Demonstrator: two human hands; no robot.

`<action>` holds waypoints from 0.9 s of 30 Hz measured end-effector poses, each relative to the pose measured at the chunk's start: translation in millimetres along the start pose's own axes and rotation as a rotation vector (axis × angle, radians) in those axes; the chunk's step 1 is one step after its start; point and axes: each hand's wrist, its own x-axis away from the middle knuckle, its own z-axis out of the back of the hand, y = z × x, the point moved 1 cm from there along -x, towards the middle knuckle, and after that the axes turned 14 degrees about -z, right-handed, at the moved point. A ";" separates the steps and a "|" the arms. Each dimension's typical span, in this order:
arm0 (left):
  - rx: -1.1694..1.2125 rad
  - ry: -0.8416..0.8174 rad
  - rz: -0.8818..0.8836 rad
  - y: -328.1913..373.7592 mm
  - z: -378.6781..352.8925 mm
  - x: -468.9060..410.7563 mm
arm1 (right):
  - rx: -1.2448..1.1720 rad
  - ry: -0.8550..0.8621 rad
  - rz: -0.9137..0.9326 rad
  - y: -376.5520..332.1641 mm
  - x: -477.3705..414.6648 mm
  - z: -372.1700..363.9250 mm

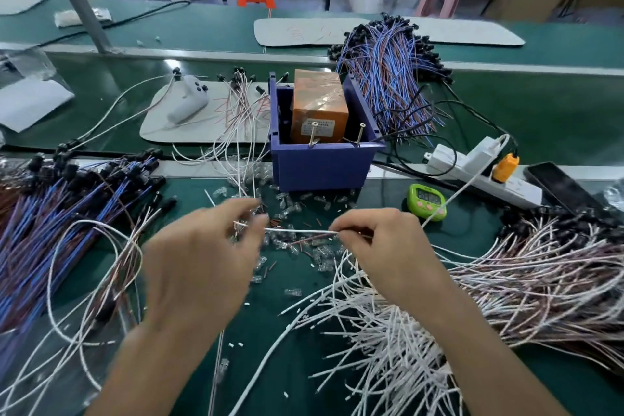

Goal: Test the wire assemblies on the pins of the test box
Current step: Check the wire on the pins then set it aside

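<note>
- Head view: found left hand (199,257) blurred, fingers curled, pinching the left end of a white wire assembly (297,231).
- Found right hand (381,243) with fingers curled, pinching the same assembly further along; held straight between both hands, above the green table (557,111).
- Located test box (324,165), a blue bin holding an orange block (319,105), behind the hands and apart from them.
- Saw two pins (313,133) upright at its front rim, untouched.
- Noted clear loose bulbs (290,206) scattered between hands and box.
- Logged white wire pile (388,331) beneath the right forearm and blue wire bundle (50,213) at left.
- Recorded green timer (426,201), power strip (483,169) and dark phone (557,186) at right.
</note>
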 end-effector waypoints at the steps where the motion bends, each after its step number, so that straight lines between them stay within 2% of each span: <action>1: 0.151 -0.124 -0.053 10.3 -3.7 -6.9 | -0.012 0.000 0.026 -4.3 1.8 3.0; 4: 0.502 -0.449 -0.014 31.5 -17.6 -21.7 | -0.098 -0.019 0.089 -12.4 9.1 14.2; 7: 0.698 -0.512 0.070 34.1 -32.6 -25.5 | -0.145 -0.011 0.077 -6.7 17.0 32.5; 13: 0.818 -0.653 0.019 47.1 -38.8 -33.4 | -0.079 -0.006 -0.047 39.7 31.7 94.8; 21: 0.876 -0.712 -0.053 100.8 -60.1 -40.0 | 0.289 0.375 -0.133 97.7 41.1 183.6; 27: 0.809 -0.893 -0.110 130.1 -80.4 -32.6 | 0.359 0.465 -0.261 152.6 40.8 214.6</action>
